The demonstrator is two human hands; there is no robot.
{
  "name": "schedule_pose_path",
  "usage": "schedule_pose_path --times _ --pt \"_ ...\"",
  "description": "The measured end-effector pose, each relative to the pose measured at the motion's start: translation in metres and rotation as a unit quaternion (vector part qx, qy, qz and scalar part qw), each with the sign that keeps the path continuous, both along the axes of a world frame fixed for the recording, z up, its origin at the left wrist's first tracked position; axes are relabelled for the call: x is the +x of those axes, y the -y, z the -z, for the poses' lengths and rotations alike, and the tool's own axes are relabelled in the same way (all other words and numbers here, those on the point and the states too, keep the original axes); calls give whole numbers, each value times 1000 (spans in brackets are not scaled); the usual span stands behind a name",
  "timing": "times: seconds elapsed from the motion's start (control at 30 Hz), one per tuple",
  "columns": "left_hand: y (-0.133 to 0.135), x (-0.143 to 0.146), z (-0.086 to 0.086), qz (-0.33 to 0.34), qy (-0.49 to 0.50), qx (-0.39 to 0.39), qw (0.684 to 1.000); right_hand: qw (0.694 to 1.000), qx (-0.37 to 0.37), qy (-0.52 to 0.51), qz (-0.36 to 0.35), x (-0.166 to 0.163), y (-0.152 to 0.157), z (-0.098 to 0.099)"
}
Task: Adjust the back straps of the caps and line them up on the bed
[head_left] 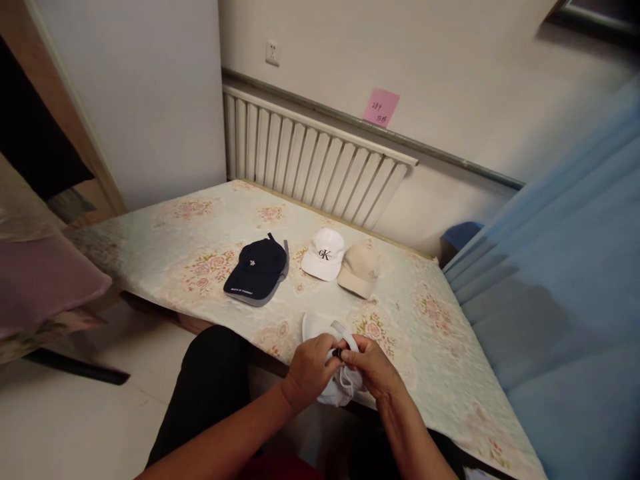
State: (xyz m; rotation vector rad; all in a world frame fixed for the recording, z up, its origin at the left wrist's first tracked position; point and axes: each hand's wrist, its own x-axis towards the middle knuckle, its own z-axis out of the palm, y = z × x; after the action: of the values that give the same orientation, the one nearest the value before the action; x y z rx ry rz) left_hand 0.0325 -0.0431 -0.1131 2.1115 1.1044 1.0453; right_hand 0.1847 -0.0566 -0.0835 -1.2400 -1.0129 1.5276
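A light-coloured baseball cap (316,325) is between my hands at the near edge of the bed, its back strap turned up toward me. My left hand (313,365) is closed at the strap, with the fingertips by a small dark buckle. My right hand (373,363) pinches the strap from the other side, thumb at that same buckle. My fingers hide part of the buckle. Farther back lie a white cap (325,253) with black letters, a beige cap (361,268) touching its side, and a navy cap (257,270) stacked over a grey one.
A floral sheet (165,267) covers the bed. Beyond it stand a white radiator (310,157) and a wall with a pink note (381,108). A blue curtain (565,293) hangs on the right, and pinkish fabric (45,287) hangs on the left.
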Motion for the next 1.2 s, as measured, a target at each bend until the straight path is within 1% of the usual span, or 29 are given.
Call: schedule_pose_path --times 0.2,0.27,0.33,0.4,0.5,0.57,0.63,0.7,0.77,0.83,0.9,1.0,1.1,1.2 --pt "-1 2 3 0 -17 47 999 1000 8 -18 -14 -1 2 1" --pt "-1 2 3 -6 -19 49 999 1000 14 -18 -17 0 2 0" --pt "-2 2 1 -19 -15 43 999 1000 21 -20 -4 2 2 -2" --pt "-4 0 -2 -34 7 20 999 999 33 -28 26 8 0 -5" --pt "-14 -5 -7 -62 70 -39 995 994 59 -50 81 22 -5 -12" --pt "-25 -9 -12 -82 119 -79 986 990 74 -66 104 31 -11 -21" --pt "-41 -12 -21 -96 161 -107 976 986 90 -76 120 38 -21 -33" --pt "-61 -14 -36 -99 180 -120 971 983 107 -77 131 42 -36 -49" --pt "-84 -15 -59 -93 179 -96 975 980 128 -70 134 42 -55 -70" --pt "-108 -13 -87 -99 178 -58 977 976 158 -63 135 40 -76 -95" --pt "-131 -10 -118 -105 188 -41 976 966 203 -63 144 38 -97 -120" --pt "-158 -5 -160 -112 226 -16 968 950 248 -82 171 34 -122 -152" --pt "-171 -2 -190 -110 250 22 962 938 272 -97 191 31 -137 -171" --pt "-176 -3 -206 -119 252 45 959 936 279 -100 192 27 -143 -180"
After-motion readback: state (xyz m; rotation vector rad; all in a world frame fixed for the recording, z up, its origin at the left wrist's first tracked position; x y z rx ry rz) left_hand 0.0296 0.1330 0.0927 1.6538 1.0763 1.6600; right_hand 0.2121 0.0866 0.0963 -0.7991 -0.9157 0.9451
